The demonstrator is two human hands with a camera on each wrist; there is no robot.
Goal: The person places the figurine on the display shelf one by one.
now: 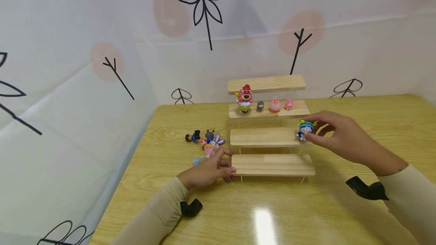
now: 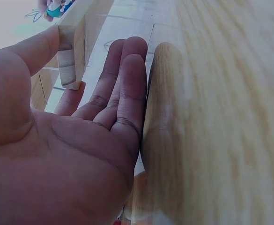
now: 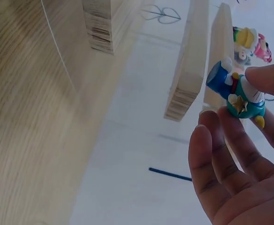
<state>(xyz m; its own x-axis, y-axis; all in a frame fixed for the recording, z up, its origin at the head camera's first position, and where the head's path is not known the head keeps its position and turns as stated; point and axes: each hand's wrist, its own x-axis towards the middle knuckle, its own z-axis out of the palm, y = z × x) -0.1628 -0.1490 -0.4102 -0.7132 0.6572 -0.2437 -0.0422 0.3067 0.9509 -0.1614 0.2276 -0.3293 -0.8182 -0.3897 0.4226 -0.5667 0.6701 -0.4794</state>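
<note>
My right hand pinches a small figurine with a teal, yellow-horned cap and a white face, between thumb and fingers. It is at the right end of the second-lowest board of a four-step wooden display shelf. In the right wrist view the figurine is tilted, its blue base off to one side. My left hand holds the left end of the lowest board. Its thumb and one finger bracket the board end in the left wrist view, while the other fingers stretch out alongside the tabletop.
On the third board stand a pink bear figurine, a small grey figure, a pink duck and a small pink figure. Several figurines, one a purple-eared rabbit, lie left of the shelf. A patterned cloth hangs behind.
</note>
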